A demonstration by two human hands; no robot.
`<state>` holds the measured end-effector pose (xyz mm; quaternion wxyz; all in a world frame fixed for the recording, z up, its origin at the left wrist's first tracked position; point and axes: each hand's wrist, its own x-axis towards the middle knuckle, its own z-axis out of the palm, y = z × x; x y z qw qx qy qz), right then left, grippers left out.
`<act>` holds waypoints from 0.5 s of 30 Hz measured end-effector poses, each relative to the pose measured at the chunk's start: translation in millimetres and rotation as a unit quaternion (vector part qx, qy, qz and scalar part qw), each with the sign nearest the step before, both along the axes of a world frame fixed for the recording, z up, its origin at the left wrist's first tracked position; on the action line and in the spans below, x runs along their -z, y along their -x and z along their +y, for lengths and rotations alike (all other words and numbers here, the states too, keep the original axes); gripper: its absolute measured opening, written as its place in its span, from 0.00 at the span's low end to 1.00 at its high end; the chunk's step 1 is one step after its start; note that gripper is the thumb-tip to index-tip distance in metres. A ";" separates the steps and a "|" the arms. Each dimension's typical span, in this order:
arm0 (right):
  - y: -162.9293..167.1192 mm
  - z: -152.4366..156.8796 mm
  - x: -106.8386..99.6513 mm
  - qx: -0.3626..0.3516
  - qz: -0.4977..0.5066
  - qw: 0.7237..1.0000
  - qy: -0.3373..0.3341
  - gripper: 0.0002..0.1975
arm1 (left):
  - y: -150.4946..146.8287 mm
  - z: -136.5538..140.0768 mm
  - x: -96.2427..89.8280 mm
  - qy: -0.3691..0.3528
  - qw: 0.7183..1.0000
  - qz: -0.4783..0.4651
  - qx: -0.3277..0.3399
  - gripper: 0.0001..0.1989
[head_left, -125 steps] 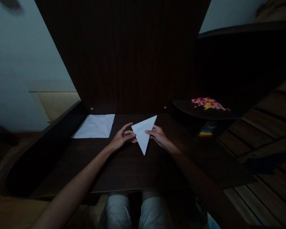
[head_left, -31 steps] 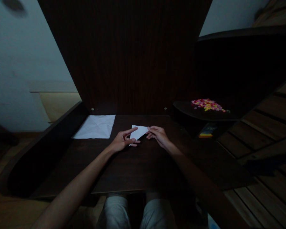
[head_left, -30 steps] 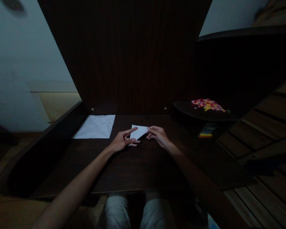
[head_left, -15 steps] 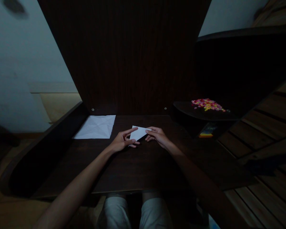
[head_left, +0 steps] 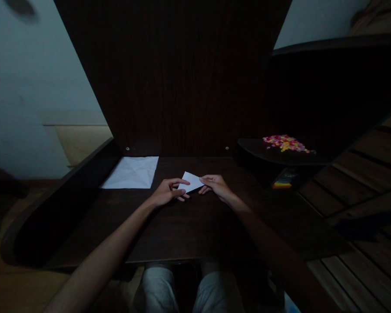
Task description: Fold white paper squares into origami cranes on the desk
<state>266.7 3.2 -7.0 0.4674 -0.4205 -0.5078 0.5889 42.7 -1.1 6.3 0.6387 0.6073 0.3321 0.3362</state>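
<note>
A small folded piece of white paper [head_left: 192,180] is held between my two hands, just over the dark desk top. My left hand [head_left: 167,192] grips its left side, with the index finger lying across the face and the thumb at the lower edge. At the pointed right corner, my right hand [head_left: 214,185] pinches the paper between thumb and fingers. Part of the paper's left side is covered by the left fingers. Left of my hands, a larger creased white sheet [head_left: 132,172] lies flat on the desk.
The dark wooden desk [head_left: 169,234] has a raised side panel [head_left: 58,200] at left and a tall back panel [head_left: 182,78]. On a low rounded shelf [head_left: 250,150] at right lies a pile of small pink, red and yellow pieces [head_left: 285,142]. Under it is a rainbow-striped item [head_left: 282,184].
The folded paper has turned slightly, and my left index finger has shifted lower across its face. Both hands keep hold of it. The view has shifted very slightly.
</note>
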 end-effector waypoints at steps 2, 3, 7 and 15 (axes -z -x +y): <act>0.1 0.5 0.8 0.006 -0.004 1.000 -0.005 0.17 | -0.4 1.3 0.3 -0.001 1.000 0.000 -0.017 0.22; 0.3 0.6 1.1 0.011 -0.005 1.000 -0.009 0.17 | -0.5 1.8 0.3 -0.004 1.000 0.002 -0.026 0.21; 1.7 0.4 0.6 0.023 -0.005 0.999 -0.023 0.17 | -0.5 3.1 0.1 -0.032 0.998 0.019 -0.054 0.20; 2.1 -3.3 -4.3 -0.018 -0.013 1.000 -0.010 0.18 | 1.2 7.4 1.3 -0.099 0.986 0.000 -0.135 0.26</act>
